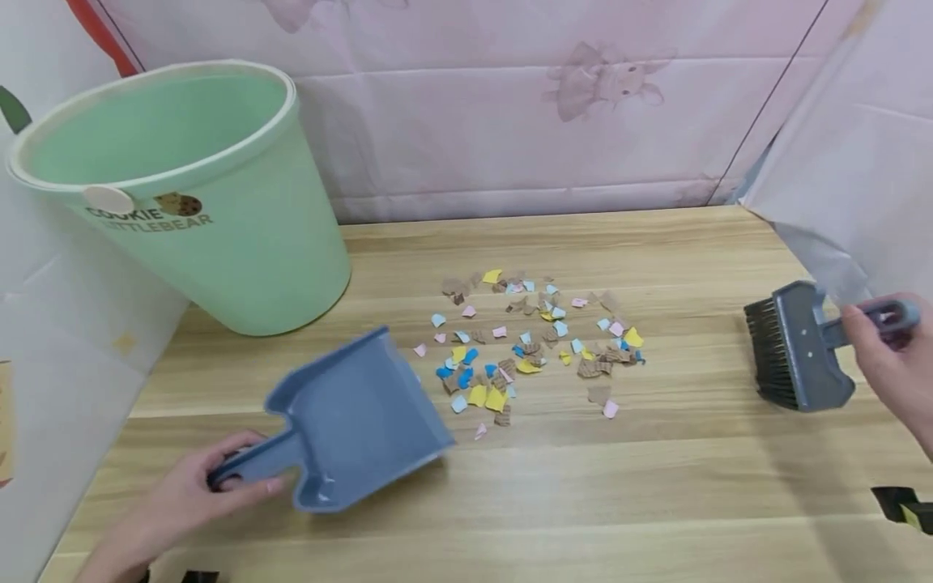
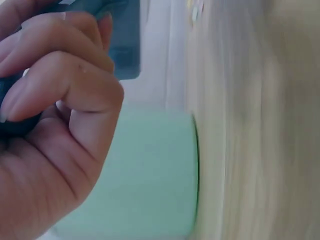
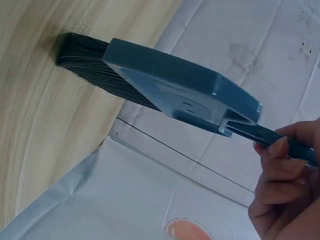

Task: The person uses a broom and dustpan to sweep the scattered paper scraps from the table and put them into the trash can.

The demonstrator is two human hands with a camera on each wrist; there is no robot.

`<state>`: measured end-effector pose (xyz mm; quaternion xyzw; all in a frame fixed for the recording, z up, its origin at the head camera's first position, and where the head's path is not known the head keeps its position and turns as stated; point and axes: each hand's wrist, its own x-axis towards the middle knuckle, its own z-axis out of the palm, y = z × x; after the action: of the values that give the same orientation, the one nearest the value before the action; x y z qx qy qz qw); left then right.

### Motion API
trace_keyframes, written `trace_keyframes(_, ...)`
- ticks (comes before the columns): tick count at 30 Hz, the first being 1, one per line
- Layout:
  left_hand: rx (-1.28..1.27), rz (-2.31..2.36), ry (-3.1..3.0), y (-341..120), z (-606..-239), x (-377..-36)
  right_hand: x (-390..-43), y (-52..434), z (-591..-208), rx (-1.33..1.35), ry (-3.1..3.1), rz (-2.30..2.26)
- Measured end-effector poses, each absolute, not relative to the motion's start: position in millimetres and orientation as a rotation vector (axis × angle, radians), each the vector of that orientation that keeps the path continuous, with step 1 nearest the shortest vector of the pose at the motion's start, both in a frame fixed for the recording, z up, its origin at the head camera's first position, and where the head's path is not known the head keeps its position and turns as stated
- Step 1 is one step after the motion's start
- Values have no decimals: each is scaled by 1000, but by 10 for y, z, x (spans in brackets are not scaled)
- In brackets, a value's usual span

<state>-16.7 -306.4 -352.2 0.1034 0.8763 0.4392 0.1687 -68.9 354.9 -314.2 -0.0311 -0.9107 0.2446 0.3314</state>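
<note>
My left hand (image 1: 197,490) grips the handle of a blue-grey dustpan (image 1: 364,421), its wide edge turned toward the scraps. In the left wrist view the fingers (image 2: 75,80) curl round the handle. At the right, my right hand (image 1: 892,356) holds a small hand brush (image 1: 809,348) by its handle, dark bristles facing left. The right wrist view shows the bristles (image 3: 95,67) close to the wooden surface. Between the two tools lie scattered paper scraps (image 1: 525,348) in yellow, blue, pink and light blue, with brown corrugated cardboard bits.
A tall light-green bucket (image 1: 240,251) stands at the back left, its open top toward me. Pink printed sheeting (image 1: 466,138) covers the wall behind the wooden tabletop (image 1: 583,502). White sheeting (image 1: 875,162) hangs on the right side.
</note>
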Motion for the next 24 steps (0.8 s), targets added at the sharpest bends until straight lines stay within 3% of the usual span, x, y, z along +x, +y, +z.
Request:
trace_keyframes(5, 611, 1357, 2404, -2492, -3534, -95, -810, 3627, -3243, -95, -2776, 357)
trace_keyframes(12, 494, 1341, 2296, -1910, -3620, -26, -931, 3591, -3291, 98, -2778, 148)
trace_keyframes(19, 521, 1315, 2305, -1678, -3728, -62, -931, 3531, -3250, 32, -2970, 237)
trace_keyframes(24, 535, 1295, 2323, -1567, -3814, -94, -903, 3512, -3345, 153, -2888, 192)
